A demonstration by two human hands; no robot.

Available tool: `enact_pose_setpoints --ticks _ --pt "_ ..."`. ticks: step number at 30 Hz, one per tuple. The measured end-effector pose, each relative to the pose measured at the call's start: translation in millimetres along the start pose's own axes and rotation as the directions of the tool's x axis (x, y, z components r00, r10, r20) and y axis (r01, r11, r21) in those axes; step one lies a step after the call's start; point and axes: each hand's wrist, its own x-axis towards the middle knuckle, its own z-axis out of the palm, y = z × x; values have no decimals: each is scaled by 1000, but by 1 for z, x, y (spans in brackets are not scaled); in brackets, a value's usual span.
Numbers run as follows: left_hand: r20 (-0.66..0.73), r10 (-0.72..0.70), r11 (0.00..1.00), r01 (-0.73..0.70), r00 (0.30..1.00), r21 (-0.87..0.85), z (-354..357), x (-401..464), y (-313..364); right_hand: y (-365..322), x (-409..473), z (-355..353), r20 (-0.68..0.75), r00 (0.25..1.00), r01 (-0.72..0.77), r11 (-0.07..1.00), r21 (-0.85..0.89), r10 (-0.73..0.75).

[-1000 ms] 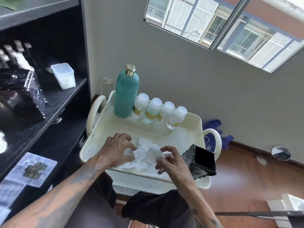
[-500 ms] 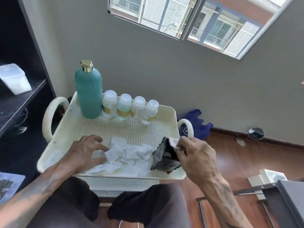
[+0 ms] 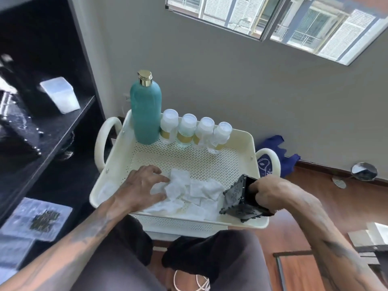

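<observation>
Lying crumpled along the near edge of the tray (image 3: 249, 143), the white cloth (image 3: 197, 191) is pinned under the left hand (image 3: 142, 186). The hand's fingers are spread and fairly straight, laid flat on the cloth's left end rather than closed round it. Just right of the cloth, at the tray's near right corner, the black box (image 3: 236, 196) is tilted on one edge. It is gripped from the right by the right hand (image 3: 267, 192), fingers curled round its side. Whether box and cloth touch cannot be told. Farther back, along the far rim, a tall teal bottle (image 3: 146, 114) is stood upright, with four small capped bottles (image 3: 186, 131) lined up to its right.
</observation>
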Motion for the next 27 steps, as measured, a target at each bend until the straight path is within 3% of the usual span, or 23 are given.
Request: enact_pose_setpoints --ticks 1,3,5,6,10,16,18,21,27 --pt "-37 59 998 -59 998 -2 -1 -2 1 8 -7 2 -47 999 29 986 163 -22" --pt "-120 178 984 -174 977 44 -3 -5 3 25 -24 10 -277 960 162 874 458 -33" --pt "-135 202 979 -195 970 66 -5 -6 8 44 -39 22 -515 857 338 781 525 -25" --pt "-123 158 987 -153 980 53 -5 -6 11 49 -44 27 -554 831 391 763 515 -51" --pt "-76 -102 994 100 992 -33 -5 1 25 57 -36 48 -411 901 357 774 523 -138" --pt "-172 -144 986 156 974 58 0 -3 36 53 -12 58 -446 886 371 768 522 -125" --pt "-267 -85 991 109 960 76 -4 -4 45 54 -7 61 -461 877 387 764 516 -133" --pt "-396 -7 999 -13 918 -47 -17 -6 72 55 -1 68 -484 863 416 742 525 -142" --pt "-437 221 893 -361 872 -269 -44 19 176 54 6 74 -547 827 473 684 556 -128"
